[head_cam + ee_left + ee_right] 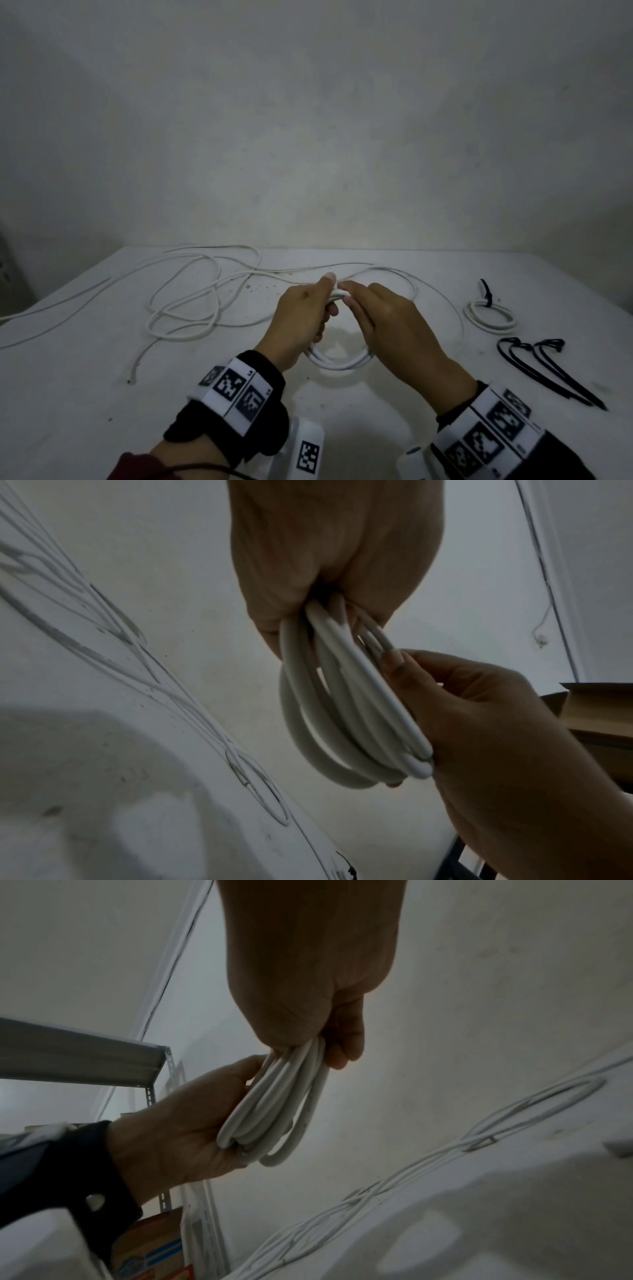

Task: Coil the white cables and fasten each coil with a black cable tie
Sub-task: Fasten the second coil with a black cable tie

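A white cable coil (pixel 339 364) of several loops is held just above the table between both hands. My left hand (pixel 301 322) grips its left side with curled fingers, thumb on top. My right hand (pixel 387 322) pinches the right side, and the thumbs meet at the top of the coil. The left wrist view shows the loops (pixel 342 710) running from the left hand (pixel 329 561) to the right hand (pixel 496 737). In the right wrist view the coil (pixel 274 1110) hangs from the right hand (pixel 308 974). A loose tail (pixel 459 318) curves out to the right. Black cable ties (pixel 548 370) lie right.
A small finished coil with a black tie (pixel 489 317) lies at the right, behind the ties. Loose white cables (pixel 191 301) sprawl over the left of the white table (pixel 85 394). A metal shelf (pixel 82 1053) and a cardboard box (pixel 150 1248) stand beside the table.
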